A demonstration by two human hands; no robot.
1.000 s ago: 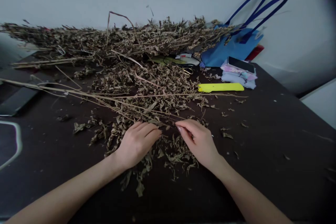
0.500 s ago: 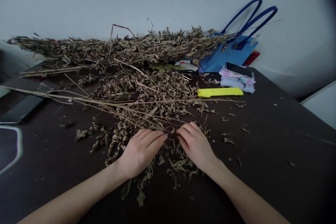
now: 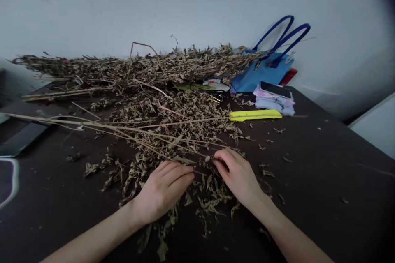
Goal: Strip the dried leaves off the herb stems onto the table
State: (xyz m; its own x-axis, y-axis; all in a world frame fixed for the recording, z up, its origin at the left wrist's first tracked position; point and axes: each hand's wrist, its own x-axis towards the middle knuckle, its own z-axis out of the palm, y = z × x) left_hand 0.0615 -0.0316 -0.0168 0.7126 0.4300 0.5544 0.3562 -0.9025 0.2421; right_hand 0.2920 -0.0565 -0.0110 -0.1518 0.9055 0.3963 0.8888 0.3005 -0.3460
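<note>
Both my hands rest on a heap of dried leaves [image 3: 173, 123] spread over a dark table [image 3: 324, 181]. My left hand [image 3: 163, 191] lies palm down, fingers together and curled over a thin dry stem [image 3: 129, 129] that runs off to the left. My right hand [image 3: 239, 176] is bent at the knuckles, its fingertips pinching the same stem or a leaf on it just right of the left fingertips. Loose leaves lie under and around both wrists.
A big bundle of dried leafy stalks [image 3: 138, 68] lies along the wall. A blue bag [image 3: 262, 72], folded cloths with a phone [image 3: 274, 96], a yellow flat tool [image 3: 256, 115] and scissors [image 3: 217, 98] sit at the back right. A dark tray [image 3: 18, 139] is at left.
The view has tilted upward, so everything sits lower in frame. My hands have stayed close together on the stem, the right fingers curling in tighter.
</note>
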